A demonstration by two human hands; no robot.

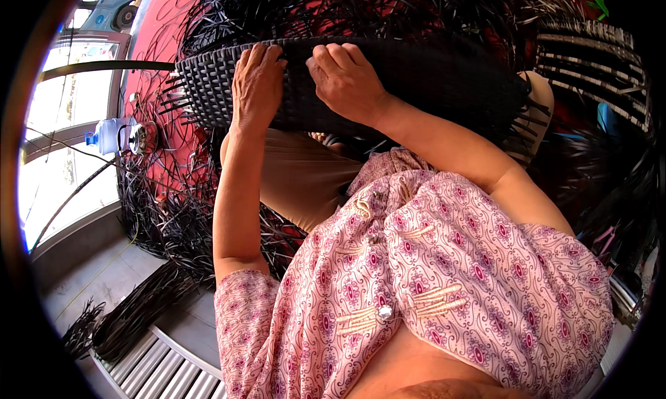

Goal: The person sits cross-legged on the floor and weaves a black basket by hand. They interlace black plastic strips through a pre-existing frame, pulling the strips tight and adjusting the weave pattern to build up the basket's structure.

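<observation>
Head view: woven panel (295,97) under both hands (257,90) (348,83)

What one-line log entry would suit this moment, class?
left hand: curled over upper edge of black woven panel | right hand: curled over same edge | black strips: heaped beyond

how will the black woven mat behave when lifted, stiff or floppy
The mat probably holds its shape fairly well: the weave looks tight, with no obvious folds around the hands. It may be light for its size, since its strips look thin. Its loose ends could flex or snag, as they stick out unwoven.
</observation>
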